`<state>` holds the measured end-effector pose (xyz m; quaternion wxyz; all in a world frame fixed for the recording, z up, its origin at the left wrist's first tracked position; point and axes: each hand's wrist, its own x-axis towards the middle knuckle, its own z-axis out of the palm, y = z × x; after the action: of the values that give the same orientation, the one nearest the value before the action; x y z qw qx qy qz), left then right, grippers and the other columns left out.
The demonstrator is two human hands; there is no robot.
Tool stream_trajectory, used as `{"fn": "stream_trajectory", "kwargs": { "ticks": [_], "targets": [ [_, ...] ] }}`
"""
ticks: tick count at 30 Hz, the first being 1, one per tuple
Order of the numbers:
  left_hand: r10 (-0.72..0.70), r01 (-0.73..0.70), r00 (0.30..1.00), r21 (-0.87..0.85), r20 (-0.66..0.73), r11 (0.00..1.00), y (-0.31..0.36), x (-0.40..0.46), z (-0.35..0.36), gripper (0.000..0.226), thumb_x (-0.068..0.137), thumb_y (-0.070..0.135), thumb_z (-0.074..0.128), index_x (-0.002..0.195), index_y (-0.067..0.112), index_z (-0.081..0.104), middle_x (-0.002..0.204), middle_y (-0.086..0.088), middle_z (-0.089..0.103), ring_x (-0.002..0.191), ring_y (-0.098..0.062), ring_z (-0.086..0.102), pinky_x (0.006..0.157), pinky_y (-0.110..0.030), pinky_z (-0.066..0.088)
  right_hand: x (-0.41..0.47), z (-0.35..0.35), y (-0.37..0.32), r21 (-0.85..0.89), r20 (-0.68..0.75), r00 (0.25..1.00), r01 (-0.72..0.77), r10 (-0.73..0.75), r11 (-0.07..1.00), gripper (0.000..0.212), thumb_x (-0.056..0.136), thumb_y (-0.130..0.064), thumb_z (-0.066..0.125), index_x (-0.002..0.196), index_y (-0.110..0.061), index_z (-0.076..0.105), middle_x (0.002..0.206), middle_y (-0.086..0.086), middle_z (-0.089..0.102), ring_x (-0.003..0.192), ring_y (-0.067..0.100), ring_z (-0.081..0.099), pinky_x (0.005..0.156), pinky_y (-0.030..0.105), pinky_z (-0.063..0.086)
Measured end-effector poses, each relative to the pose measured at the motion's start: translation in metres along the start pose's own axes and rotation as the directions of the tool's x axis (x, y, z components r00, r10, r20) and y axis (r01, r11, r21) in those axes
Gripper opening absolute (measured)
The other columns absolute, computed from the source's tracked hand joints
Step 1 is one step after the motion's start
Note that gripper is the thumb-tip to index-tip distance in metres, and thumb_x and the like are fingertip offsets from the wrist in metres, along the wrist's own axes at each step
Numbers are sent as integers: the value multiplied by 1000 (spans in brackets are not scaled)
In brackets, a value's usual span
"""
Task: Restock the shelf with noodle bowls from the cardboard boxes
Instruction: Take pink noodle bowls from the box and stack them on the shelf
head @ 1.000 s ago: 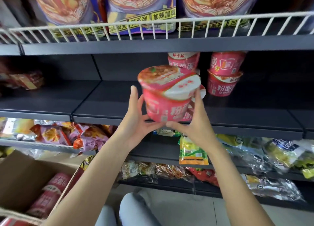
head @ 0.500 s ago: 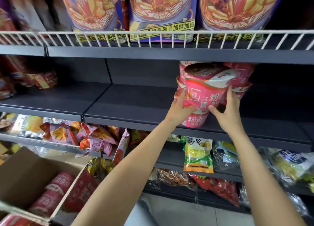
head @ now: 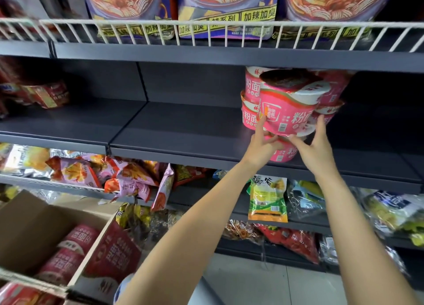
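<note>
Hands raised to the dark shelf. Left hand and right hand cup a pink noodle bowl from below, fingers curled up against its sides. The bowl sits tilted on another bowl near the shelf's front edge, with stacked bowls just behind. An open cardboard box at lower left holds red bowls.

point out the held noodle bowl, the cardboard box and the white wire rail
held noodle bowl [head: 286,116], head view, pink side wall
cardboard box [head: 29,224], head view, inner brown wall
white wire rail [head: 206,23], head view, top bar
</note>
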<state>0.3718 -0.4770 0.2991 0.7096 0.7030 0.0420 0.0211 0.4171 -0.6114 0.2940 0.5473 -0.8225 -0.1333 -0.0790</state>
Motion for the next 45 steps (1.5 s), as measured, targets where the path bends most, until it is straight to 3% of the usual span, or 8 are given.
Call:
{"fn": "stream_trajectory", "kwargs": {
  "ticks": [6,13,17,26,34,38,42,45],
  "targets": [
    [147,-130,989,330,-25,935,-17,-34,-45,58,92,8,56,145,20,34,131,5,50,120,-12,52,96,-24,45,-68,32,-13,-119,-303,929,185,-214,975,47,92,-10,57,136,-13,44,132,-4,50,123,15,47,99,15,34],
    [384,-43,906,865,-177,500,-78,-160,-193,33,90,21,52,121,22,63,102,11,71,91,-5,57,79,-19,42,-118,150,-33,-211,281,822,556,-495,804,24,93,-22,45,106,-17,64,86,-7,73,74,12,67,59,25,47],
    [287,289,819,790,-497,541,-131,-252,-287,34,83,25,48,111,22,67,105,9,72,91,-13,64,77,-26,47,-150,253,-51,-151,688,599,670,-409,727,17,95,-21,52,104,-21,66,92,-4,72,79,17,66,58,23,38],
    [-156,830,279,156,-948,536,-272,-371,-455,57,88,29,65,138,10,46,135,-15,53,127,-30,48,106,-38,35,-204,519,-61,103,945,129,754,-300,649,34,92,-20,53,126,-21,56,126,1,57,119,22,50,97,39,44],
    [-99,937,310,286,-946,202,-356,-357,-543,80,90,56,49,151,10,23,159,-9,17,148,-23,7,119,-41,2,-233,728,-3,213,976,-191,937,-104,278,69,89,-15,55,150,-13,22,144,11,37,130,31,36,105,41,37],
    [-77,921,366,349,-927,174,-392,-368,-556,84,89,62,40,152,10,18,160,-6,13,149,-19,2,119,-39,0,-247,801,38,210,977,-215,947,-5,242,79,91,-21,55,153,-21,6,155,11,23,141,31,22,113,45,26],
    [18,910,379,376,-925,174,-408,-374,-553,83,87,64,25,150,10,25,158,-5,20,146,-15,7,119,-38,4,-256,842,66,306,949,-302,952,86,-29,100,89,-30,60,150,-25,-20,159,18,-11,147,36,-9,116,59,0],
    [59,911,394,398,-917,112,-407,-372,-554,80,88,61,30,147,7,32,154,-8,30,145,-18,17,119,-42,9,-259,864,86,331,941,-332,943,72,18,117,80,-34,72,147,-31,-25,158,24,-6,147,38,-4,119,53,2]
  ]
}}
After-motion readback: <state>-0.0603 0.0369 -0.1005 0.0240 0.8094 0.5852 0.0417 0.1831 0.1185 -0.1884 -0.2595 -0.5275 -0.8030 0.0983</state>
